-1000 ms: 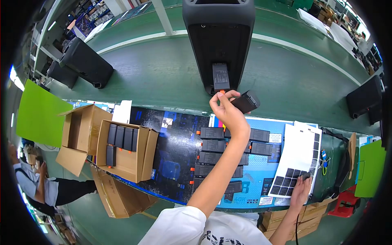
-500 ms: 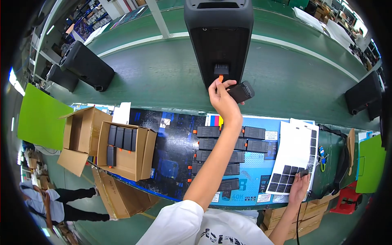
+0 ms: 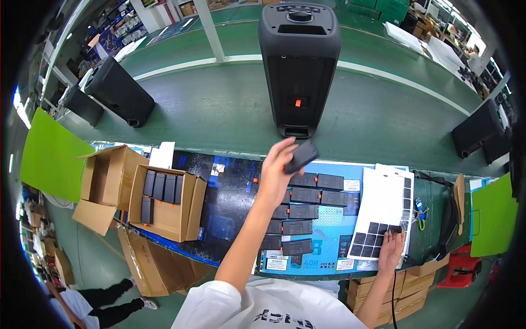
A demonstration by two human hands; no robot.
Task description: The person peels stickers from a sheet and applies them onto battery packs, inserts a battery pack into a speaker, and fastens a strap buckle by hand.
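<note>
Just in front of the tall black plastic speaker (image 3: 298, 71), left hand (image 3: 272, 175) has fingers and thumb closed round a black rectangular plastic block with an orange tab (image 3: 302, 156). Block is tilted, in the air, clear of the speaker. Speaker stands on a green bench (image 3: 208, 104), orange tab (image 3: 298, 102) showing in the recess low on its panel.

Right hand (image 3: 390, 252) is down on the white paper sheet with black rectangles (image 3: 378, 203), fingers bunched at a small dark piece (image 3: 394, 229); can't tell if it's pinched or only touched.

Between the hands: rows of black orange-tabbed blocks (image 3: 304, 211) lying on a light-blue printed panel (image 3: 330, 222). Off left: open brown cardboard box (image 3: 170, 222), five similar blocks visible inside. Thin black cable (image 3: 393, 301) passes by the right wrist.
</note>
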